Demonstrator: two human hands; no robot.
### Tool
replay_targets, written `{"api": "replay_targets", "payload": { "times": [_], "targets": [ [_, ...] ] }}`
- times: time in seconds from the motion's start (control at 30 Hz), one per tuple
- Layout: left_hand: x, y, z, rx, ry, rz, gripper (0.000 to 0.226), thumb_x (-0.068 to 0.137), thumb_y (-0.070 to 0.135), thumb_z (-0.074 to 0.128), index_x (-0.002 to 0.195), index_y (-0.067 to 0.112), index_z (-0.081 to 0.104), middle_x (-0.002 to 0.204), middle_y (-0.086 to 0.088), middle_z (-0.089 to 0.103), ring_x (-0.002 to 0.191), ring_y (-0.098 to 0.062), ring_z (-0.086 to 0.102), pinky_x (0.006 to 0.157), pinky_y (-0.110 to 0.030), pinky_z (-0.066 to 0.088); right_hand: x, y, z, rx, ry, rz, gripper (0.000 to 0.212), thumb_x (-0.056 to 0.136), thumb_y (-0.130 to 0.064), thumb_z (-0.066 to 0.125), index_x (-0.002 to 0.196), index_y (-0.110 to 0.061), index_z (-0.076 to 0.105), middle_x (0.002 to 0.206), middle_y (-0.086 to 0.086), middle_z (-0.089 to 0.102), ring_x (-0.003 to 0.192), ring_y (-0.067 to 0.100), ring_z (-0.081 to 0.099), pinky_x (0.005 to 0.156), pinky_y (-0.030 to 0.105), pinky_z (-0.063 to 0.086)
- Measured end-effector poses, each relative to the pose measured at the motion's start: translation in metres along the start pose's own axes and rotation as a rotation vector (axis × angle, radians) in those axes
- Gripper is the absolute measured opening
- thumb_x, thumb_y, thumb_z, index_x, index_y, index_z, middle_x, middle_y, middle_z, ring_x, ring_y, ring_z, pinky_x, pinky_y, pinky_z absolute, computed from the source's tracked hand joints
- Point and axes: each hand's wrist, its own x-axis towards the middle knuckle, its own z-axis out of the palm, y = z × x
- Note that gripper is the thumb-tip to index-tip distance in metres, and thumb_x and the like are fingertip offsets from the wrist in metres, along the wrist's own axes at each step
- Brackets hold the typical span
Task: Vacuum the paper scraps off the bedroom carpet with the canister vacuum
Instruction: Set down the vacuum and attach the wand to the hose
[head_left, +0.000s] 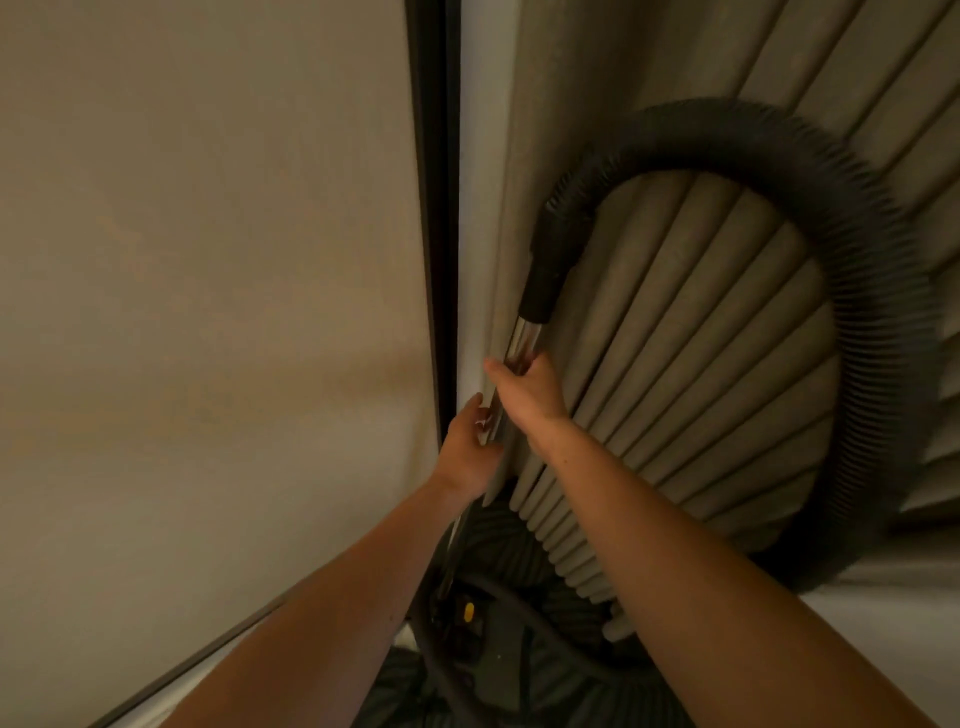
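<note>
- The plain wall (208, 312) fills the left side. A dark strip (434, 208) runs up its edge, so this is a tight corner of the room.
- The left hand (465, 452) holds the shiny tube (522, 343) low down. Its thumb points up and its fingers wrap round the tube. I think this hand keeps the long tube from swinging.
- The right hand (524, 400) grips the same tube just above the left hand, thumb across the front and fingers curled tight. Two hands on one tube looks like lifting it out or standing it up.
- The vacuum (467, 618) sits low down in the corner, under the arms, with a yellow button on top. It is dark there, so I cannot tell how it stands.
- The curtain (675, 338) hangs in long folds just behind the tube. The tube runs close along it.
- The black hose (857, 260) joins the top of the tube, loops high in front of the curtain, and drops on the right. It bends like that because the tube is held upright.
- No paper scraps or carpet show here. I think the cleaning has not started.
</note>
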Motion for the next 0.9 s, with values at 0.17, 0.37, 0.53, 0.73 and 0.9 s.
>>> {"api": "replay_targets", "payload": {
  "times": [0.17, 0.37, 0.53, 0.73, 0.9],
  "targets": [
    [-0.026, 0.002, 0.014, 0.036, -0.036, 0.108, 0.042, 0.087, -0.012, 0.05, 0.122, 0.01, 0.058, 0.104, 0.005, 0.062, 0.093, 0.008, 0.059, 0.079, -0.004, 0.043, -0.03, 0.021, -0.021, 0.074, 0.065, -0.024, 0.02, 0.092, -0.022, 0.066, 0.107, -0.022, 0.051, 0.088, -0.012, 0.058, 0.083, 0.006, 0.057, 0.074, 0.02, 0.047],
    [-0.084, 0.021, 0.042, 0.05, -0.168, 0.028, 0.049, 0.09, -0.01, 0.047, 0.133, 0.013, 0.053, 0.118, 0.0, 0.059, 0.11, -0.011, 0.055, 0.075, -0.002, 0.04, -0.085, 0.041, -0.068, 0.079, 0.136, 0.064, 0.027, 0.087, -0.017, 0.072, 0.11, -0.009, 0.059, 0.101, 0.007, 0.068, 0.097, 0.021, 0.066, 0.088, 0.034, 0.054],
    [-0.131, 0.03, 0.074, 0.074, -0.273, -0.105, 0.059, 0.092, -0.001, 0.047, 0.142, 0.03, 0.04, 0.126, 0.004, 0.052, 0.091, -0.01, 0.055, 0.073, -0.023, 0.049, -0.14, 0.056, -0.111, 0.162, 0.193, 0.089, 0.024, 0.088, -0.012, 0.071, 0.108, -0.012, 0.059, 0.093, -0.001, 0.065, 0.09, 0.014, 0.065, 0.075, 0.021, 0.05],
    [-0.19, 0.06, 0.118, 0.061, -0.304, -0.12, 0.052, 0.09, -0.001, 0.052, 0.135, 0.025, 0.045, 0.126, 0.005, 0.047, 0.117, -0.019, 0.053, 0.101, -0.038, 0.048, -0.197, 0.057, -0.177, 0.211, 0.207, 0.104, 0.02, 0.087, -0.008, 0.071, 0.101, -0.017, 0.06, 0.096, -0.001, 0.066, 0.091, 0.012, 0.064, 0.083, 0.024, 0.05],
    [-0.242, 0.076, 0.165, 0.048, -0.329, -0.122, 0.046, 0.09, 0.003, 0.056, 0.129, 0.025, 0.045, 0.129, 0.003, 0.048, 0.122, -0.018, 0.049, 0.107, -0.04, 0.042, -0.243, 0.071, -0.236, 0.136, 0.197, 0.073, 0.031, 0.084, -0.009, 0.073, 0.114, -0.008, 0.063, 0.096, -0.001, 0.069, 0.089, 0.008, 0.065, 0.077, 0.02, 0.051]
  ]
}}
